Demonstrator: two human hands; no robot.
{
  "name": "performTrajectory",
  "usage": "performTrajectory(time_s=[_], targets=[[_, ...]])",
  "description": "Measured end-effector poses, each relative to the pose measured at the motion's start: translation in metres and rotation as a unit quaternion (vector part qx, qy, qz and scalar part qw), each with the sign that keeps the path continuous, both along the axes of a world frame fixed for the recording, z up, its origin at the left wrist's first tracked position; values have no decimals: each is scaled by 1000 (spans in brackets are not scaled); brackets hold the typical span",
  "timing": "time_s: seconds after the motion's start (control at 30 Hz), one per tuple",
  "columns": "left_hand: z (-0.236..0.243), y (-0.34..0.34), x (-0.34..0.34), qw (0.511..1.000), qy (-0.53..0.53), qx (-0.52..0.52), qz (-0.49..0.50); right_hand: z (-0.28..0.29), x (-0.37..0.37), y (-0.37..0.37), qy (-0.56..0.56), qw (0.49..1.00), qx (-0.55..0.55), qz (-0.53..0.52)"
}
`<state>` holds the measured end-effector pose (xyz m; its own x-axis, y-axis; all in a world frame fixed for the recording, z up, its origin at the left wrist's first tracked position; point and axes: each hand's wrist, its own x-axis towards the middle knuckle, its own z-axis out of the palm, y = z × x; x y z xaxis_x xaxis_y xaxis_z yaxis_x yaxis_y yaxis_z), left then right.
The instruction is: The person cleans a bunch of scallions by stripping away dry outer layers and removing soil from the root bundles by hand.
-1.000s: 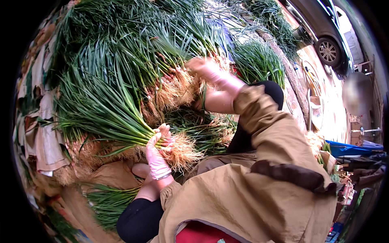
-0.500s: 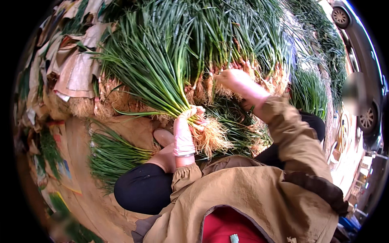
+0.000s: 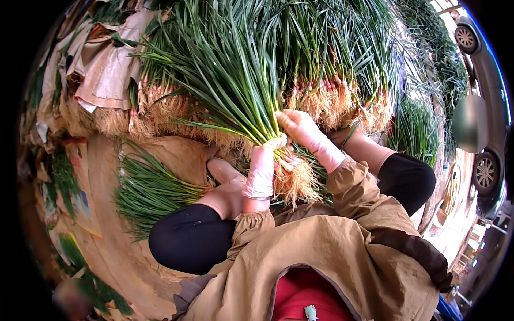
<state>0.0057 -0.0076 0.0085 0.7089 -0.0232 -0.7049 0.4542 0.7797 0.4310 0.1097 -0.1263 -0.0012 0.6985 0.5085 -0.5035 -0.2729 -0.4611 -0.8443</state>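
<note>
My left hand (image 3: 264,163), in a thin pale pink glove, is wrapped round the lower stalks of a bunch of green garlic (image 3: 235,88). Its long leaves fan up and to the left, while tangled straw-coloured roots (image 3: 296,179) hang out below the fist. From the right, my gloved right hand (image 3: 302,130) presses curled fingers against the same stalks just above the left one. What its fingertips pinch is partly hidden; they seem to close on stalks of the bunch.
A wide row of more green garlic (image 3: 326,53) lies beyond my hands, roots toward me. Another bunch (image 3: 152,195) rests on brown sheeting (image 3: 118,251) at left. Crumpled cloth sacks (image 3: 110,67) cover plants at far left. My bent knees flank the work; a parked car (image 3: 490,107) stands far right.
My right hand has come left from the row of plants to the held bunch. The left hand has shifted a little right and the bunch stands more upright.
</note>
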Motion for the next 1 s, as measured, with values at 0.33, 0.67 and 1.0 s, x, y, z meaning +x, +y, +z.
performTrajectory(time_s=[0.33,0.67,1.0], targets=[[-28,-8,-8,988,-84,-127,4,-85,-7,-34,-78,960,-53,-264],[4,-8,-11,971,-143,-178,64,-69,16,-58,-111,971,35,209],[-11,-8,-12,991,-98,-96,0,-44,24,12,319,839,237,-372]])
